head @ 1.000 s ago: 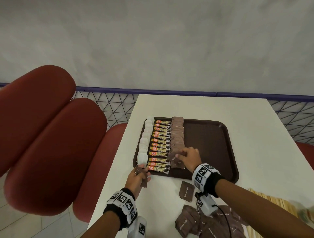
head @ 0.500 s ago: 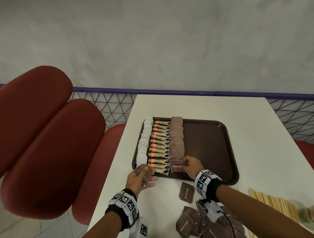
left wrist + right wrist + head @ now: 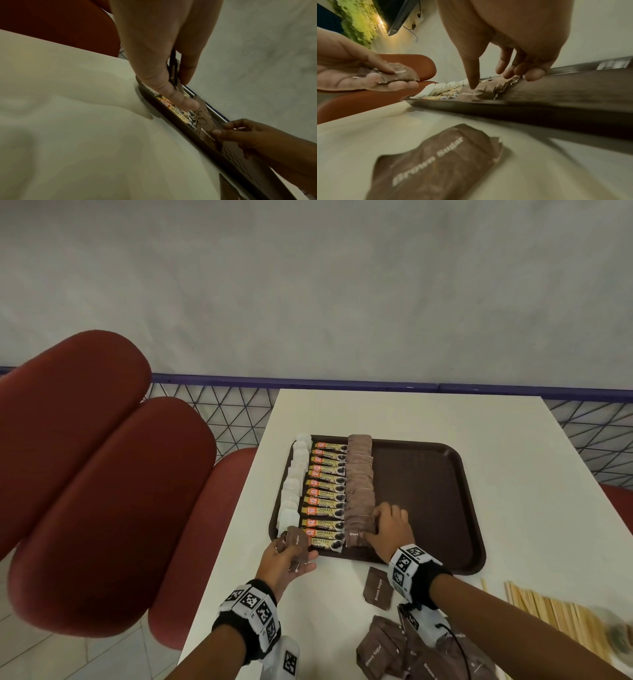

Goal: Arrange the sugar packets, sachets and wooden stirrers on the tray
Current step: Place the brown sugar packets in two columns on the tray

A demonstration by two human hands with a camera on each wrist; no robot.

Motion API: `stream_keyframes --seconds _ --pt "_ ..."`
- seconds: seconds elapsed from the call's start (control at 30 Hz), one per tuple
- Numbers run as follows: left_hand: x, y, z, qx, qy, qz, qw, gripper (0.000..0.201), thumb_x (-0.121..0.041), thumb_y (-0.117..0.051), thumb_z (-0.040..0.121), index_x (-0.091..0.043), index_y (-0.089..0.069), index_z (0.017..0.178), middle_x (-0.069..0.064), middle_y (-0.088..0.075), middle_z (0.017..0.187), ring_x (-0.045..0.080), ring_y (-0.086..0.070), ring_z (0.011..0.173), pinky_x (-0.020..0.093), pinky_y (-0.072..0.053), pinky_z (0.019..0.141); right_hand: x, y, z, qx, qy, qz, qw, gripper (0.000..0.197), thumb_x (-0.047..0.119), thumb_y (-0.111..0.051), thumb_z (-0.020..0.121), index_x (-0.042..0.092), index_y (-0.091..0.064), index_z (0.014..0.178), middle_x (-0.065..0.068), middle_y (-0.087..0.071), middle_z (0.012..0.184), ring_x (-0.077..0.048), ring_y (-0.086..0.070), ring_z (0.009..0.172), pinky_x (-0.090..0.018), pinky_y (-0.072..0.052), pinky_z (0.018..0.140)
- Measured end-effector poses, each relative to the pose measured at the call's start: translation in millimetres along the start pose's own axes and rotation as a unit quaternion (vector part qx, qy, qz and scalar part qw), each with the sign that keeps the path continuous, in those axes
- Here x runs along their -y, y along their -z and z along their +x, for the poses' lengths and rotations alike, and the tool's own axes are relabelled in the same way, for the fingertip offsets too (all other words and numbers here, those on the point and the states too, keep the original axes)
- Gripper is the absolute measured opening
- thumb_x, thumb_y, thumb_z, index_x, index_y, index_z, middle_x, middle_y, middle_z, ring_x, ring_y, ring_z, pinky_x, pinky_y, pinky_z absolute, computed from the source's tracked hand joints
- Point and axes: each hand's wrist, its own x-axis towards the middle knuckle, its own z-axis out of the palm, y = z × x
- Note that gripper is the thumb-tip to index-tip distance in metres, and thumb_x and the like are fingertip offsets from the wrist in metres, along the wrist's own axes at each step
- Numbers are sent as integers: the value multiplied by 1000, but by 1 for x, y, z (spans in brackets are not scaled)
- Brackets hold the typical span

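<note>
A dark brown tray holds three columns along its left side: white sachets, coffee granule sticks and brown sugar packets. My right hand is at the near end of the brown column. Its thumb lies on the front brown sugar packet and its fingers touch the packet's right edge. My left hand hovers at the tray's near left corner, palm up, with the thumb pressing a few brown sugar packets into it. Wooden stirrers lie on the table at the near right.
One loose brown sugar packet lies on the white table just in front of the tray, and a pile of them sits nearer to me. Red padded chairs stand left of the table, with a mesh railing behind.
My right hand has drawn back toward the tray's near edge and laid a brown packet at the front of the column. The left hand has shifted slightly toward the tray with its packets.
</note>
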Motion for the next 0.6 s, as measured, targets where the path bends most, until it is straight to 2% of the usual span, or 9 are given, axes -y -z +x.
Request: stream_keyframes --seconds 0.1,0.17,0.3,0.4,0.47,0.53,0.6 --pt "0 -1 -2 4 -7 5 1000 38 1 -52 92 -2 -47 129 20 -60 120 34 -67 93 34 -60 68 6 1 -3 -31 39 16 999 40 35 -62 84 16 -46 116 -4 -45 120 -21 -38 113 -28 -37 93" --pt "1 -3 -3 4 -9 4 1000 36 0 -54 91 -3 -49 127 21 -61 119 35 -67 94 33 -60 66 12 2 -7 -16 76 62 995 35 30 -60 86 15 -47 115 -4 -45 120 -20 -36 114 -28 -35 94" --pt "1 -7 -7 6 -15 22 1000 29 -5 -59 89 -7 -55 117 19 -66 110 30 -71 85 31 -59 62 27 -2 -12 64 147 175 972 40 22 -61 86 19 -49 124 0 -47 118 -15 -37 113 -31 -39 98" --pt "2 -9 -8 9 -14 43 999 22 -6 -60 88 -7 -60 110 17 -71 97 24 -72 76 28 -56 58 37 -8 -19 147 173 244 943 53 18 -62 86 24 -41 134 2 -50 111 -15 -46 102 -29 -43 90" --pt "3 -9 -8 9 -11 53 999 19 -4 -60 88 -6 -63 106 14 -73 86 22 -72 71 27 -55 56 42 -11 -23 196 180 284 921 61 12 -61 86 25 -34 139 0 -53 114 -16 -53 99 -25 -46 87" --pt "3 -8 -9 15 -5 58 998 19 -3 -60 87 -4 -64 106 13 -72 82 21 -71 70 27 -54 56 44 -14 -26 217 186 286 914 62 6 -58 87 25 -32 140 1 -55 110 -11 -56 94 -18 -45 83" --pt "4 -9 -11 27 5 64 998 19 -4 -59 87 -6 -64 105 13 -72 86 22 -71 72 27 -55 57 43 -16 -28 210 186 292 914 56 2 -57 86 24 -39 134 3 -56 102 -5 -56 88 -17 -46 80"
